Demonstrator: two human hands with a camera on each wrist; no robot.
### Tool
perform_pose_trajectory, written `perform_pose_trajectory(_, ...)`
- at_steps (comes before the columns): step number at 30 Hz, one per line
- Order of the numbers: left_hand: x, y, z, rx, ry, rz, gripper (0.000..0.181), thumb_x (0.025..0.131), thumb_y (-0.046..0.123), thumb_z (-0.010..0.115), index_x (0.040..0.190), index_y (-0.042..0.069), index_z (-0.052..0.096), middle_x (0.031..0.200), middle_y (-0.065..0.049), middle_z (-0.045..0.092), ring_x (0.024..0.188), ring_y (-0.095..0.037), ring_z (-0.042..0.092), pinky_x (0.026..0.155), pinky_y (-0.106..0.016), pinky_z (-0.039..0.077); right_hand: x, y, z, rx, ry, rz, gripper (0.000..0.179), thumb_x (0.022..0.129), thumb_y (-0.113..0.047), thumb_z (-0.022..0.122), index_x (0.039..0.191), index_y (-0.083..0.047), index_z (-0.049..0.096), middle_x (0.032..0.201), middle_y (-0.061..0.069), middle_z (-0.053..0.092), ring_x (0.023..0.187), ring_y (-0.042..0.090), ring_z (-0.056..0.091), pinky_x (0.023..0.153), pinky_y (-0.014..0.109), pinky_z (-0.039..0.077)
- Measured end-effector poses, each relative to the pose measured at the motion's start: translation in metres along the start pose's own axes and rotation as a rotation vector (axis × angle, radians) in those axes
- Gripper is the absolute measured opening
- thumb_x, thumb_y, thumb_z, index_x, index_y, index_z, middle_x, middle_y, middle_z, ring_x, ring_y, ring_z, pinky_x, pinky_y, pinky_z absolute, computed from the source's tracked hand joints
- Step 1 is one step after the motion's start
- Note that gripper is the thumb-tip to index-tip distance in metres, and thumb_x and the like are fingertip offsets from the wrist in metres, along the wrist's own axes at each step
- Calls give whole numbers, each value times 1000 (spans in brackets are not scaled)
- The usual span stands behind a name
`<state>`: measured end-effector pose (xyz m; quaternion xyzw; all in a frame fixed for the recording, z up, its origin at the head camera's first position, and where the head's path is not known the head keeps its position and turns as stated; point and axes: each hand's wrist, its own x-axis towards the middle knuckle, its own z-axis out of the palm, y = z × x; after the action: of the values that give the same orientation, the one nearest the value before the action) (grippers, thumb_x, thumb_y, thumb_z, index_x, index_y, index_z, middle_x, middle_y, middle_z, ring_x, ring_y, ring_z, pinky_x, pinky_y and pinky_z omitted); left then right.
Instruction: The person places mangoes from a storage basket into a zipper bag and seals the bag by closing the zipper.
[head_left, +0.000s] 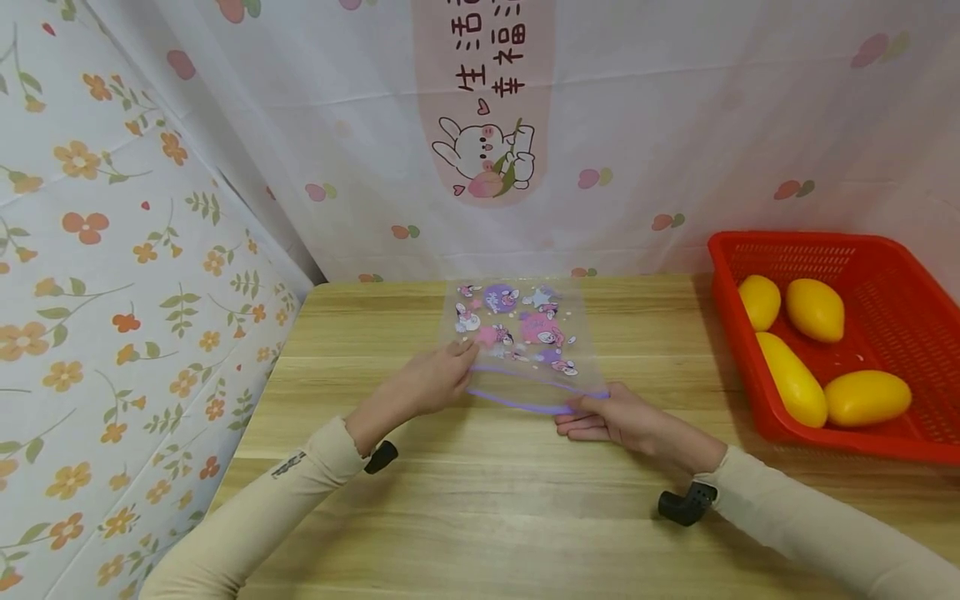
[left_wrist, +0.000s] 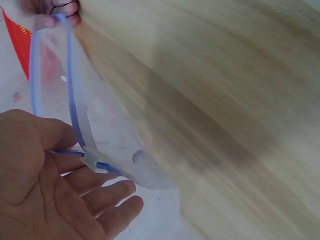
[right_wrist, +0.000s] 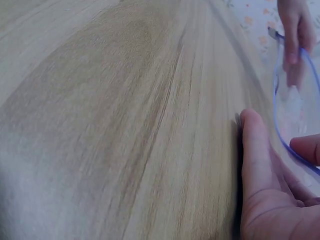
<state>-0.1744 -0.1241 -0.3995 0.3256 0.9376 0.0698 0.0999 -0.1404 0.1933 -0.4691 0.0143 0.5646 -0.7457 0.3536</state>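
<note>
A clear zip bag printed with pink and purple cartoon figures lies on the wooden table, its purple-edged mouth parted and facing me. My left hand pinches the mouth at its left end. Close to those fingers, a small whitish slider sits on the purple zip strip in the left wrist view. At the right corner, my right hand holds the rim between thumb and fingers, thumb on top. Nothing shows inside the bag.
A red plastic basket with perforated sides stands at the right, holding several yellow mangoes. Behind the table hangs a printed cloth; a flowered cloth borders the left side.
</note>
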Motion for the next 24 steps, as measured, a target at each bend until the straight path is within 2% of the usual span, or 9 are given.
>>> perform_pose_trajectory(4, 0, -3, 7, 23, -56, 3, 53, 107, 15, 48, 152, -11, 35, 157, -27, 33, 141, -44, 36, 113, -51, 32, -2, -1, -2, -5, -24, 9, 33, 105, -5, 52, 129, 16, 48, 111, 31, 68, 100, 34, 71, 92, 45, 53)
perform_pose_trajectory(11, 0, -7, 18, 67, -48, 60, 58, 105, 16, 52, 152, -12, 31, 155, -32, 31, 138, -51, 35, 115, -52, 31, -6, -2, -4, -28, -48, 23, 31, 105, -8, 54, 127, 13, 50, 111, 28, 69, 102, 35, 70, 93, 46, 53)
perform_pose_trajectory(19, -2, -8, 22, 44, -88, 46, 64, 103, 18, 55, 154, -10, 28, 157, -31, 27, 140, -53, 31, 116, -52, 28, -13, -6, -8, -90, -65, 3, 34, 104, -8, 56, 127, 17, 50, 113, 26, 69, 104, 34, 70, 93, 45, 53)
perform_pose_trajectory(24, -2, -9, 26, 59, -97, 58, 64, 103, 18, 56, 153, -11, 30, 157, -31, 28, 141, -50, 31, 117, -51, 27, -16, -6, -11, -121, -59, -18, 35, 103, -4, 58, 130, 16, 48, 114, 26, 68, 104, 34, 70, 92, 45, 54)
